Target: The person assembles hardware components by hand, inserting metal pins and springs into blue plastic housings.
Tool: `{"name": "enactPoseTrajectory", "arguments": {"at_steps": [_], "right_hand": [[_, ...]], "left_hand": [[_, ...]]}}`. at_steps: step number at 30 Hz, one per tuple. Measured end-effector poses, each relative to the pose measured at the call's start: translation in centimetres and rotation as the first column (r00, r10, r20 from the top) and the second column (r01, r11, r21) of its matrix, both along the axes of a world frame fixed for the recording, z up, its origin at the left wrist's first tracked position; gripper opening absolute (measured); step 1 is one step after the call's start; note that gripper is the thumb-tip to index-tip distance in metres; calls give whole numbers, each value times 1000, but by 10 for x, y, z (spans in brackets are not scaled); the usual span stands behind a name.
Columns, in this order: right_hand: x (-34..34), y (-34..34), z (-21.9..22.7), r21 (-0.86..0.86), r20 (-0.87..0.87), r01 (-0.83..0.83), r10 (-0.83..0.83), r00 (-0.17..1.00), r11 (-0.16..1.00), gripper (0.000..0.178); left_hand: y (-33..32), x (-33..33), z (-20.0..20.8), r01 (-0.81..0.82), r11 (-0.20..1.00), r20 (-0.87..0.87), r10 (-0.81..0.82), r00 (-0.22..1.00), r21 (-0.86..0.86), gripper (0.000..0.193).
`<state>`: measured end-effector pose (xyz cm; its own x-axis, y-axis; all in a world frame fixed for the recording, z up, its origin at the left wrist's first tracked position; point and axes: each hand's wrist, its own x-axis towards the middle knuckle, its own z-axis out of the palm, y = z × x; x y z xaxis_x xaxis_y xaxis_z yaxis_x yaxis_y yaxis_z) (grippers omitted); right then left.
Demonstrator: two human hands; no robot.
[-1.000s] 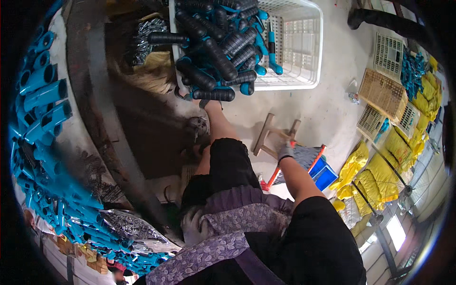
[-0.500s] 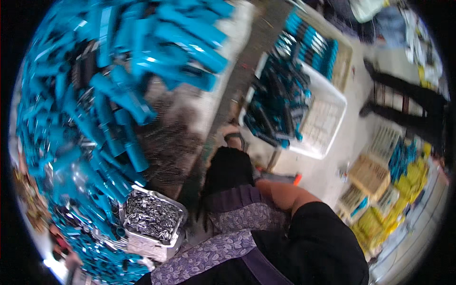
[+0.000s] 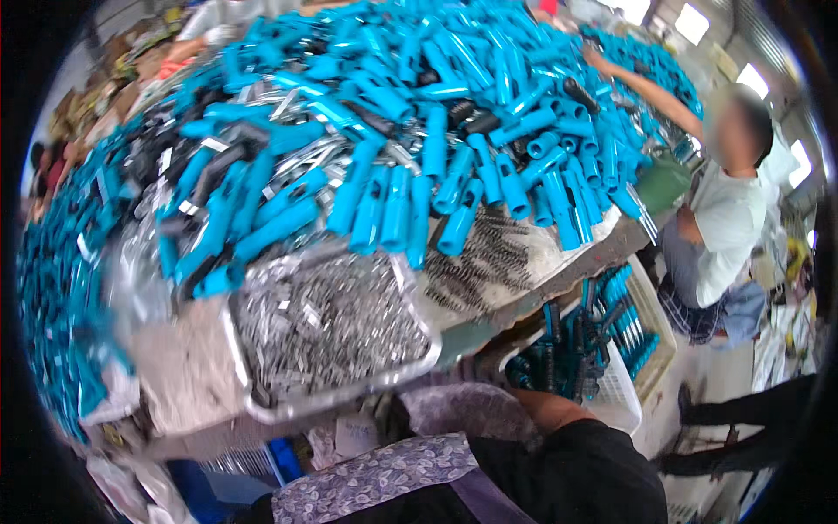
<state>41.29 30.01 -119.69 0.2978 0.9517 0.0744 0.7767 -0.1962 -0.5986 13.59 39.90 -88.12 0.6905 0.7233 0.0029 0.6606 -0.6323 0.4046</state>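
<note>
Neither of my hands shows. A short stretch of my right arm (image 3: 543, 408) comes out of a black sleeve at the lower middle, and its far end is hidden. Directly ahead, a metal tray (image 3: 433, 348) full of small shiny metal pieces stands at the bench's near side. Behind it lies a large heap of teal tubular plastic handles (image 3: 397, 210), with black ribbed parts and flat metal strips mixed in. Many small dark springs (image 3: 480, 269) are spread to the right of the tray.
A white crate (image 3: 621, 397) holding black and teal assembled pieces stands right of my arm. A beige crate (image 3: 665, 349) with teal pieces in rows adjoins it. A co-worker (image 3: 729, 218) at the right reaches over the heap. Dark-clothed legs (image 3: 742, 432) show lower right.
My view has swung up and to the left, from the floor and crates to the bench. The tray now appears larger and more central, and the co-worker has come into view.
</note>
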Motion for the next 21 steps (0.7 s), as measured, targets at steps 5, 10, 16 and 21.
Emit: {"name": "enactPoseTrajectory", "arguments": {"at_steps": [5,10,16,21], "right_hand": [[88,-93,143,66,-162,-229,237,958,971,31],[47,-74,326,69,-376,-342,342,861,937,29],[27,-95,479,125,-442,-145,186,877,981,31],[-8,-126,428,-7,413,-616,563,716,788,64]], "left_hand": [[-64,-17,51,-73,985,303,23,953,155,30],[-95,-50,49,-142,958,383,38,923,248,27],[-133,-87,74,-331,897,300,242,923,294,37],[-181,-119,60,-485,797,149,464,873,361,43]]}}
